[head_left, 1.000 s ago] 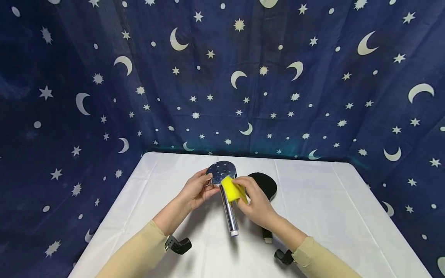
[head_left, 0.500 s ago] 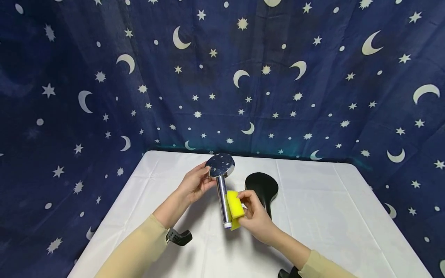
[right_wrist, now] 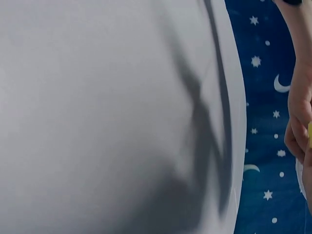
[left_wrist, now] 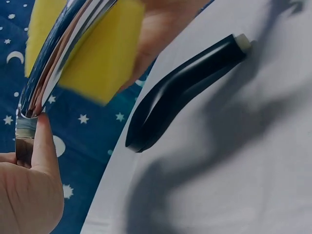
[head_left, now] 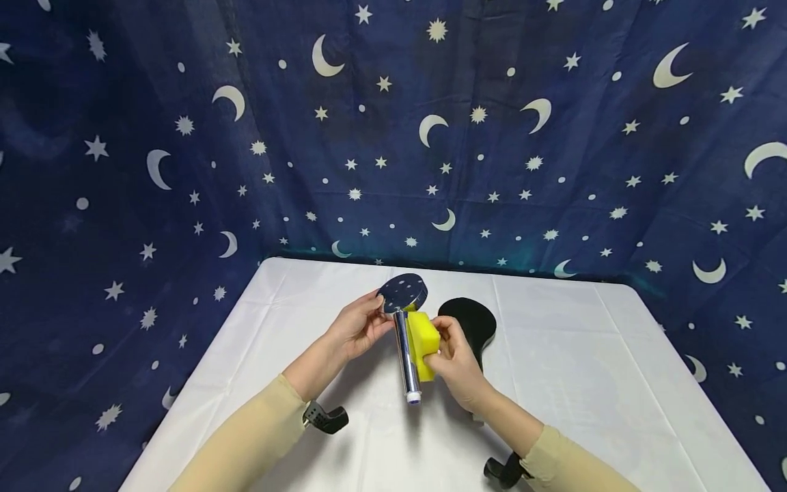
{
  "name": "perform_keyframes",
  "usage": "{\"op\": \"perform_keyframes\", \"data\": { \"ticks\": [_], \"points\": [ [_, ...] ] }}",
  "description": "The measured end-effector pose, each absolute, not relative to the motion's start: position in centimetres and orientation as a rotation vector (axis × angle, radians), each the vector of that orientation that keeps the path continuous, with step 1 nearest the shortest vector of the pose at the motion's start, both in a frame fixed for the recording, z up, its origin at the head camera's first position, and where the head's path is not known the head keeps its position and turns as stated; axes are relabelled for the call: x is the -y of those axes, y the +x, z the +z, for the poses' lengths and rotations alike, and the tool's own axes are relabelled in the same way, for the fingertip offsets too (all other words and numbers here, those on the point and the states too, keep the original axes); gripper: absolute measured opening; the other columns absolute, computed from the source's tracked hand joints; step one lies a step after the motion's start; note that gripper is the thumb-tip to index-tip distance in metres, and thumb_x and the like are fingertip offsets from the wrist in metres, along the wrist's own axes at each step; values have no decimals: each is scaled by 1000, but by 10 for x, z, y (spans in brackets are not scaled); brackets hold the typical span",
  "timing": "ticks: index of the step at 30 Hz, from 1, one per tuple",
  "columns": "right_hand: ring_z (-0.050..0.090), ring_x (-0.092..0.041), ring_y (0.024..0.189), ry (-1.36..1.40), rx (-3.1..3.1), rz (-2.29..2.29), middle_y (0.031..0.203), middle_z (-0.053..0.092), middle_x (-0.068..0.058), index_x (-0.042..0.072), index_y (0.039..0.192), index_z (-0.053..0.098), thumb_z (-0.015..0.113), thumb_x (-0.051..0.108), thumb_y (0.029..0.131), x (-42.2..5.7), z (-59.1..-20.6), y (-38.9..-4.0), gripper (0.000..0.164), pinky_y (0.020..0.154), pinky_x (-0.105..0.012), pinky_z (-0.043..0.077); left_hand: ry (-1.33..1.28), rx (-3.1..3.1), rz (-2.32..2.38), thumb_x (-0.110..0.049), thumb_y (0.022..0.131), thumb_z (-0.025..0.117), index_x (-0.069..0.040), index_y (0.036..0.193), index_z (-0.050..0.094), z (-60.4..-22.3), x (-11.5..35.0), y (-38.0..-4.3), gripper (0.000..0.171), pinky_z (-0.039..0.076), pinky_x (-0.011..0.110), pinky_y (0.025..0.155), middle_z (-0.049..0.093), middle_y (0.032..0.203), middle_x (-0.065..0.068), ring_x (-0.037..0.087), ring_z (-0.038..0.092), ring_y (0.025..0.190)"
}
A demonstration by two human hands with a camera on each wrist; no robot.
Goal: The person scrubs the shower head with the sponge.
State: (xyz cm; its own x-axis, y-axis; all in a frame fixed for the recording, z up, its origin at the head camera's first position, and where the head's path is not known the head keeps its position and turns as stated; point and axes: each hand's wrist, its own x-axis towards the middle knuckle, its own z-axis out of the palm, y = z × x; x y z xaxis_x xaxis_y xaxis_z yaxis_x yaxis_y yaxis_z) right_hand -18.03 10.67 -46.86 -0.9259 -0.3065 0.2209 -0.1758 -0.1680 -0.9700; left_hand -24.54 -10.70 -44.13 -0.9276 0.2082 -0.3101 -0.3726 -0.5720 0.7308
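A chrome hand shower (head_left: 405, 352) is held up over the table, its round face tilted and mirroring the starry cloth. My left hand (head_left: 356, 328) pinches the edge of its round head, thumb on the face side. In my right hand (head_left: 460, 365) is a folded yellow sponge (head_left: 424, 342), pressed along the right side of the handle near the neck. The left wrist view shows the sponge (left_wrist: 107, 53) on both sides of the chrome hand shower (left_wrist: 48, 63). In the right wrist view only a sliver of sponge (right_wrist: 310, 134) shows at the right edge.
A black hand shower (head_left: 470, 324) lies on the white table (head_left: 572, 369) behind my right hand, which hides part of its handle. A dark blue cloth (head_left: 393, 150) with moons and stars hangs around the table's far and side edges.
My right hand slid the sponge down the handle toward its white end, then back up to near the neck. The left hand keeps its grip while the chrome hand shower tilts slightly.
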Motion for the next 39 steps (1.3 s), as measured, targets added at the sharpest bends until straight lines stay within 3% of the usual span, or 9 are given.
{"op": "perform_keyframes", "data": {
  "ticks": [7,10,15,22,25,31,39],
  "points": [
    [53,-21,111,-886,-1952,-2167,126,43,-16,-2,125,39,53,-16,75,-114,-475,-152,54,93,-27,52,-303,-1311,2547,-10,111,43,0,153,35,-441,116,-257,44,61,28,68,60,89,7,12,65,67],
    [52,-18,112,-1097,-2273,-1920,126,48,-8,7,125,51,62,-12,76,-120,-474,-150,54,93,-29,52,-342,-1430,2501,-10,110,46,-2,155,35,-440,116,-257,47,61,28,66,59,92,10,13,64,65],
    [51,-16,114,-1436,-2887,-1206,124,57,5,24,121,69,73,8,79,-125,-461,-174,46,95,-35,50,-328,-1627,2388,-9,107,52,-3,157,32,-439,110,-251,54,61,29,62,57,101,18,16,65,65],
    [57,-27,108,-2020,-3088,-307,119,65,-3,16,118,73,78,13,80,-114,-436,-213,38,89,-41,51,-259,-1841,2197,-14,104,59,-10,156,33,-435,99,-246,58,56,21,54,57,101,18,14,59,64],
    [56,-27,107,-2096,-3032,8,116,65,0,16,113,72,82,20,80,-106,-427,-213,34,88,-39,50,-221,-1910,2119,-14,105,59,-11,156,34,-435,97,-246,57,54,21,56,56,107,20,14,56,69],
    [54,-21,96,-2079,-2904,242,104,68,6,19,99,72,82,28,81,-90,-427,-199,22,79,-33,44,-194,-1925,2082,-11,104,58,-9,156,33,-439,98,-246,57,55,23,57,50,97,14,13,50,65],
    [51,-17,93,-2261,-2690,200,98,64,10,23,95,72,80,30,77,-86,-441,-169,22,80,-31,42,-196,-1906,2168,-8,104,57,-5,155,32,-440,103,-250,58,61,28,62,63,98,18,17,66,68]
  ]
}}
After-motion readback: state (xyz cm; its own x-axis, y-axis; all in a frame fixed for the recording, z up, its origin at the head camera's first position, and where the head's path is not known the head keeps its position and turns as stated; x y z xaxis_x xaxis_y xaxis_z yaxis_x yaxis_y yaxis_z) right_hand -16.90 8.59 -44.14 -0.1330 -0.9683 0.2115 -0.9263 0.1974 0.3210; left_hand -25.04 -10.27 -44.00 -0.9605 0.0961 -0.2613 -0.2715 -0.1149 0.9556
